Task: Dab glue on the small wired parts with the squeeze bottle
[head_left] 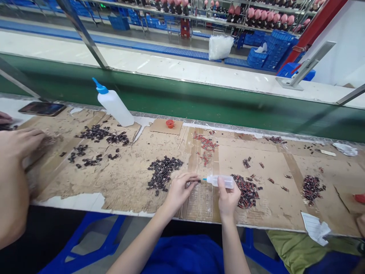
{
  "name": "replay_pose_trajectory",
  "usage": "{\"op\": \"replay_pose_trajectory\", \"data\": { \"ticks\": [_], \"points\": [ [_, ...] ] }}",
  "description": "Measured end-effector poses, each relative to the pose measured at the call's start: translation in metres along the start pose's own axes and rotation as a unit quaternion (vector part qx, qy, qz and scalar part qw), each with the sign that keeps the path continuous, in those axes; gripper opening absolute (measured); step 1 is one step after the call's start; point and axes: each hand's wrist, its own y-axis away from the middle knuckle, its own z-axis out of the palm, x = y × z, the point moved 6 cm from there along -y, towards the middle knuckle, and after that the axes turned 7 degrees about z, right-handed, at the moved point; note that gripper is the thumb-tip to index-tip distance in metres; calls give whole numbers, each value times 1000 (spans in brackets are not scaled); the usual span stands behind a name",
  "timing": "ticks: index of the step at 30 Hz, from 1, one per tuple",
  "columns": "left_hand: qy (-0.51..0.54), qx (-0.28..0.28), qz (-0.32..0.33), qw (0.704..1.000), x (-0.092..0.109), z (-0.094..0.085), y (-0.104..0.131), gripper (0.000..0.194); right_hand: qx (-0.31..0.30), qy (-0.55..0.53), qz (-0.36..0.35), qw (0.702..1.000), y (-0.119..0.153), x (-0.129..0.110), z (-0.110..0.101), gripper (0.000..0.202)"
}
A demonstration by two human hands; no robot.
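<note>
One small, dark piece (199,181) is pinched between the fingers (191,177) of the left hand (179,189); the right hand's fingers (221,186) grip a translucent, cylindrical bottle (212,180), blue tip (204,179) near the piece, above worn, taped cardboard (129,182).

Two bottles (212,180) (115,108) (one large), one phone (42,109)

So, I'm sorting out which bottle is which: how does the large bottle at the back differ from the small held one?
The large bottle is clearly bigger than the small bottle. The large bottle stands unheld; the small bottle is nearly level in the right grip. The large bottle has a wide blue cap, the small bottle a thin blue tip. Both are whitish.
</note>
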Motion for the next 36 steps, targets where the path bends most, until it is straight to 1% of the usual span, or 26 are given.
{"op": "replay_pose_trajectory", "data": {
  "ticks": [3,8,13,19,23,29,36],
  "points": [
    [3,4,-9,1000,1,-1,0,14,-4,54,-32,998,1,-3,0,36],
    [-3,16,-33,999,3,-3,1,14,7,99,-51,994,3,-2,-1,35],
    [1,16,-51,999,0,-3,2,13,8,119,-51,992,1,-1,2,35],
    [-9,17,-38,999,1,-4,1,11,0,153,-49,987,-1,-1,5,36],
    [-2,15,-42,999,0,-4,1,11,4,156,-46,987,-1,-1,5,35],
    [-2,20,-53,998,-1,-5,1,11,31,126,-20,991,0,5,0,35],
    [4,22,-54,998,0,-5,0,11,10,126,-20,992,-1,3,4,33]
  ]
}}
